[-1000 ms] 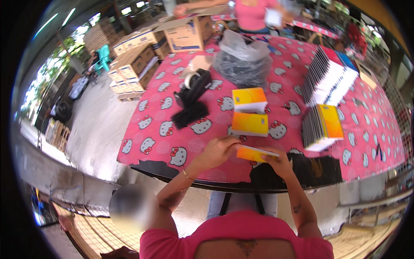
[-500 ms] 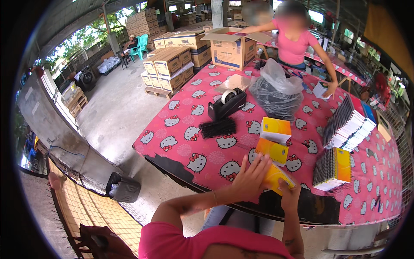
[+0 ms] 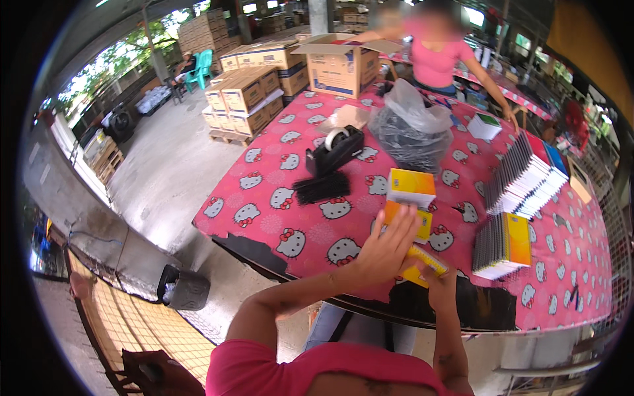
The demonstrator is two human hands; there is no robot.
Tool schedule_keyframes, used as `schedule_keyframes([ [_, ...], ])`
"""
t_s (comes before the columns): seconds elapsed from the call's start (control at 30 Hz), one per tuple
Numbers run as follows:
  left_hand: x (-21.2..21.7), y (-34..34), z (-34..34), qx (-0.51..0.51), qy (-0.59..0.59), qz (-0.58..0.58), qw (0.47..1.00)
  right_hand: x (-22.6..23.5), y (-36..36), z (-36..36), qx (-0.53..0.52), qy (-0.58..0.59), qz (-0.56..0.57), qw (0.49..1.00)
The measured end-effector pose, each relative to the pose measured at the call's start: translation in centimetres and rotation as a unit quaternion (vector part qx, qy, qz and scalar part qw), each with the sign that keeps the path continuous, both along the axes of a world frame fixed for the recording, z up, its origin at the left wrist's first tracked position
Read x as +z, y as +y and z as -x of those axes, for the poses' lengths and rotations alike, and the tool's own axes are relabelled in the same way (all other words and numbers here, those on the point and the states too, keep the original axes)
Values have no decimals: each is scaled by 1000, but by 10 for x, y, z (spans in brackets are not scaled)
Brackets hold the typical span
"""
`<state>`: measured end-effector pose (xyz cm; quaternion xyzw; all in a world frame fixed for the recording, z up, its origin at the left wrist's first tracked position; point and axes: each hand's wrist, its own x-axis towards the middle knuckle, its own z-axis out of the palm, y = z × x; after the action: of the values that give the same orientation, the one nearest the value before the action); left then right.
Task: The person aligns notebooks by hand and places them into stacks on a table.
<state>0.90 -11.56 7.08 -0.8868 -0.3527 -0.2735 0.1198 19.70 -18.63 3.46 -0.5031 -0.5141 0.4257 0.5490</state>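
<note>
Holding a thin yellow booklet (image 3: 426,262) at the near edge of the pink table (image 3: 264,198), the right hand (image 3: 441,288) grasps it from below. The left hand (image 3: 391,245) lies flat and released on its top. Just beyond, two more yellow booklets (image 3: 411,187) lie; a black tape dispenser (image 3: 337,150) stands farther left.

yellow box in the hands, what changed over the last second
Both hands have lifted the yellow box off the table edge. The left hand now spreads flat over its top, and the right hand grips it from below. The two yellow boxes on the pink tablecloth and the tape dispenser stayed put.
</note>
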Motion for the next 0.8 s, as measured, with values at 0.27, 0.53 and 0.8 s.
schedule_keyframes([
  [0.27,1,2,-12,-15,24,7,1000,3,2,-2,15,65,35,997],
  [0.53,-15,-11,-11,-55,26,65,996,-7,12,-3,46,-2,-14,999],
  [0.8,-56,0,-28,-85,54,34,994,-79,35,-30,91,-92,-38,991],
])
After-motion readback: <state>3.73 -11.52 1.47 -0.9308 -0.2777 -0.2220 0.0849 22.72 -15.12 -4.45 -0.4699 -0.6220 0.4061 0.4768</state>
